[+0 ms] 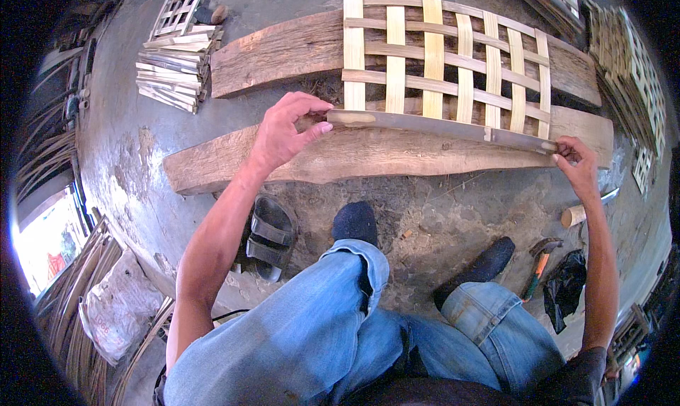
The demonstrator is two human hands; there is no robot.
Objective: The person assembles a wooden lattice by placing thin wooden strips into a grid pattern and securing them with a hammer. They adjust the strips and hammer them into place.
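A seated person in jeans draws a long grey-brown strip [432, 126] taut along the near edge of a woven slat lattice [432, 66]. The left hand [282, 131] has its grip pinching the strip's left end between thumb and fingers; the right hand [579, 165] pinches the right end. The lattice rests across two rough wooden planks [382, 155] on a worn concrete floor [432, 222], where a hammer [540, 266] lies beside a dark-socked foot [489, 264].
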